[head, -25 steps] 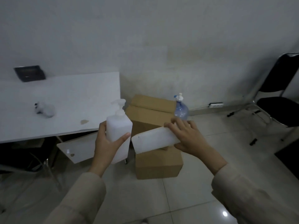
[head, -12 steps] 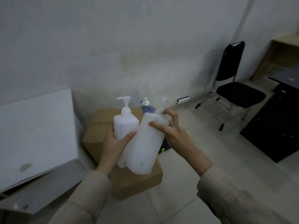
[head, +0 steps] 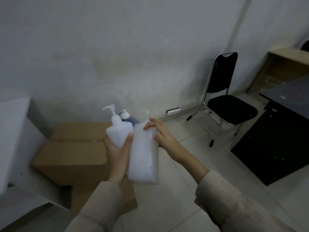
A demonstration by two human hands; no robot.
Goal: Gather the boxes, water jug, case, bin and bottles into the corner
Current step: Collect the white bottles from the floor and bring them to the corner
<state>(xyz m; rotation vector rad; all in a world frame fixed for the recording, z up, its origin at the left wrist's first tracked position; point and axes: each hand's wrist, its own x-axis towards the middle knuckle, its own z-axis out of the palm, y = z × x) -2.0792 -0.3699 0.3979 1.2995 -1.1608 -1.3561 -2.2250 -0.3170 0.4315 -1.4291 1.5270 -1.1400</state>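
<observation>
My left hand (head: pixel 117 153) grips a white pump bottle (head: pixel 117 131) from below, holding it upright. My right hand (head: pixel 160 134) holds a second, larger white bottle (head: pixel 143 156) near its top, its base tilted toward me. Both bottles are in the air above brown cardboard boxes (head: pixel 71 156) stacked on the floor by the wall. Behind the bottles stands a blue water jug (head: pixel 129 120) with a white cap, mostly hidden.
A white table (head: pixel 11 139) edges in at the left. A black chair (head: pixel 229 104) stands at the right by the wall, with a power strip (head: pixel 173 111) on the floor beside it. A dark desk (head: pixel 284 131) fills the far right. Tiled floor lies between them.
The view has swung right, so the table slid left and the chair and dark desk came in. The right-hand bottle turned from lying sideways to nearly upright beside the left one.
</observation>
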